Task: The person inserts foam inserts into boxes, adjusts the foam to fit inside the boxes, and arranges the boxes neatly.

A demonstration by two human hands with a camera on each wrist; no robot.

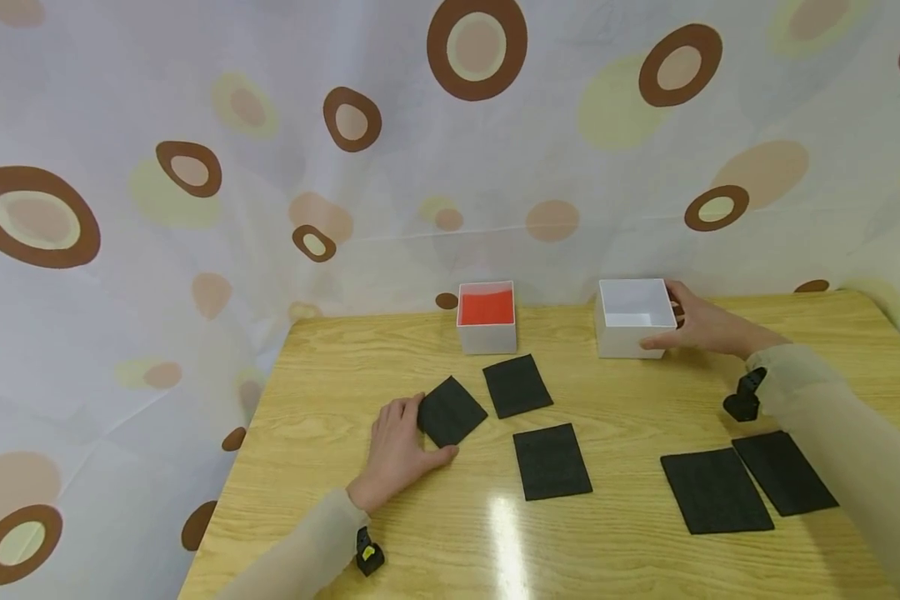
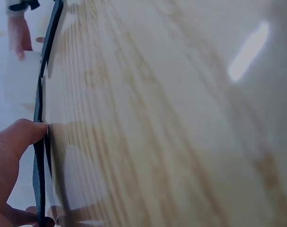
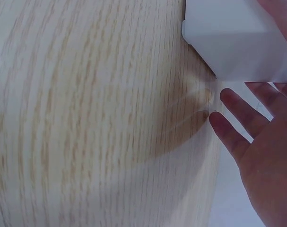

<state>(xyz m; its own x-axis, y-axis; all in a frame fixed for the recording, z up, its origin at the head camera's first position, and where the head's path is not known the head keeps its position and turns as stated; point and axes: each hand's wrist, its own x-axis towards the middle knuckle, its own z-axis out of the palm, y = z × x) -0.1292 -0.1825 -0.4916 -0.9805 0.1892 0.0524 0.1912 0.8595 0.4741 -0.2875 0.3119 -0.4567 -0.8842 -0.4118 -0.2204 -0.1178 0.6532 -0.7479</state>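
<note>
At the left, my left hand point(image 1: 399, 450) grips a thin black square point(image 1: 452, 412) by its edges. The thumb point(image 2: 24, 133) is on one edge in the left wrist view, and a fingertip shows lower down by the same square. At the back right, my right hand point(image 1: 693, 323) holds an open-topped white box point(image 1: 630, 340) at its right side. Its thumb lies along the front wall; the other fingers go behind the right side, partly hidden. In the right wrist view the lower fingers point(image 3: 238, 113) are spread apart, off the box.
A second white box point(image 1: 487, 340) with a red sheet inside stands at the back, left of the held one. Two black squares point(image 1: 517, 386) point(image 1: 552, 462) lie mid-table. Two more black pieces point(image 1: 717, 491) point(image 1: 785, 472) lie at the right, by the right forearm. A patterned curtain point(image 1: 390, 192) hangs behind the wooden table point(image 1: 307, 367).
</note>
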